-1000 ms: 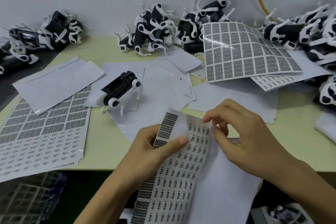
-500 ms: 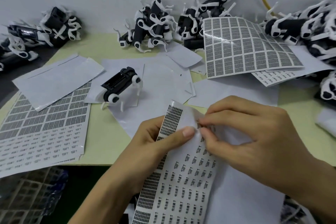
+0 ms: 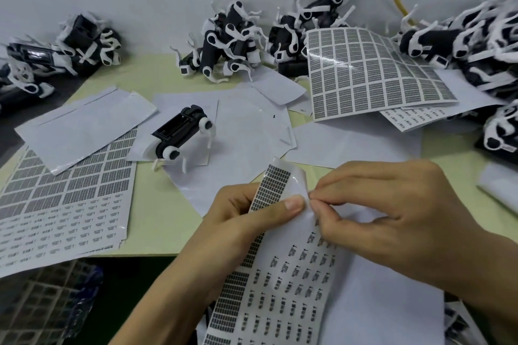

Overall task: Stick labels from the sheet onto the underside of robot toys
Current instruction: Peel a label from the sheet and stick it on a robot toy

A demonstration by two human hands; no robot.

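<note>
A label sheet [image 3: 283,283] with rows of small black printed labels curls up over the table's front edge. My left hand [image 3: 246,221] grips its top part, thumb pressed across the sheet. My right hand [image 3: 392,213] pinches at the sheet with thumb and forefinger just right of that thumb; whether a label is between the fingertips is hidden. One black-and-white robot toy [image 3: 182,134] stands alone on white paper at centre left, apart from both hands.
Heaps of robot toys lie at the back left [image 3: 56,50], back centre [image 3: 232,42] and right [image 3: 476,47]. More label sheets lie flat at left [image 3: 64,199] and propped at back right [image 3: 372,70]. Loose white backing papers [image 3: 350,143] cover the green table [image 3: 157,216].
My right hand moved left from the sheet's right side to meet the left thumb and closed into a pinch. The sheet has been raised and curled more.
</note>
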